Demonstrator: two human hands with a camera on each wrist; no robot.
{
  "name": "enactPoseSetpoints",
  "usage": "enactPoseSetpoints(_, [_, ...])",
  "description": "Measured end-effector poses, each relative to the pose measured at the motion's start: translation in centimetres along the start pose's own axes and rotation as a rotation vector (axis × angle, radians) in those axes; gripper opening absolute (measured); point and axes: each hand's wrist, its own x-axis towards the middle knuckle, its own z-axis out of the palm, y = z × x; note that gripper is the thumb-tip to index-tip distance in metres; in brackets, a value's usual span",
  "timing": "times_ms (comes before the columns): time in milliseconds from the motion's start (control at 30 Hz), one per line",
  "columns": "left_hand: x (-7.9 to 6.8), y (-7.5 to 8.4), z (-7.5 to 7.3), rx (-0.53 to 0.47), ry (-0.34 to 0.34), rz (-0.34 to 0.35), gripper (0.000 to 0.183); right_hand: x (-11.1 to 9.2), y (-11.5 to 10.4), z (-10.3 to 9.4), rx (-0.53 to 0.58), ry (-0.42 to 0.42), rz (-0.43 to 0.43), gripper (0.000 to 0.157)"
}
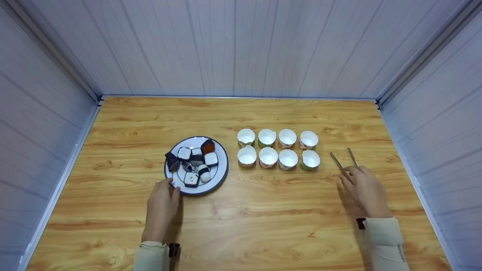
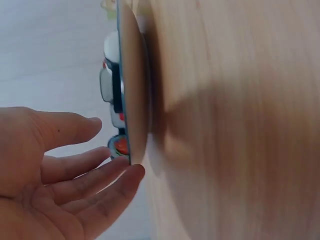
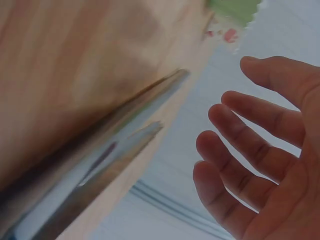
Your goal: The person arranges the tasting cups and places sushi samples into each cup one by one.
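A white plate [image 1: 223, 165] with a blue rim bears several sushi pieces [image 1: 211, 159], some white-topped, one with an orange-red top. At its near left edge is my left hand [image 1: 162, 207]. In the left wrist view the left fingertips [image 2: 134, 172] touch the plate's rim, while the thumb stays apart from it. My right hand [image 1: 367, 190] is over the near end of metal tongs [image 1: 338, 162], whose two arms point away and stand apart. In the right wrist view the right hand [image 3: 272, 155] shows loosely bent fingers, with a gap between them and the tongs [image 3: 142, 102].
Several white-lined paper cups [image 1: 268, 157] with patterned outsides stand in two rows between the plate and the tongs. The wooden table [image 1: 241, 226] is bounded by pale panel walls [image 1: 233, 49] at the back and both sides.
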Motion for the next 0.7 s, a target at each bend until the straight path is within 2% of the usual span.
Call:
enactPoseSetpoints(200, [0.8,-0.5,0.0,-0.042,0.019,-0.046,0.043,-0.4,1.2,0.2,-0.032,-0.082,0.094,0.04])
enactPoseSetpoints(400, [1.1,-1.2,0.1,-0.074,0.027,-0.059,0.046,-0.3,2.2,-0.2,-0.036,-0.264,0.226,0.058])
enactPoseSetpoints(567, [1.8,-1.2,0.4,-0.091,0.012,-0.052,0.044,0.2,2.9,-0.3,-0.022,-0.436,0.311,0.054])
enactPoseSetpoints(700, [2.1,-1.1,0.6,-0.111,-0.009,-0.06,0.047,0.5,3.1,-0.4,0.01,-0.506,0.371,0.05])
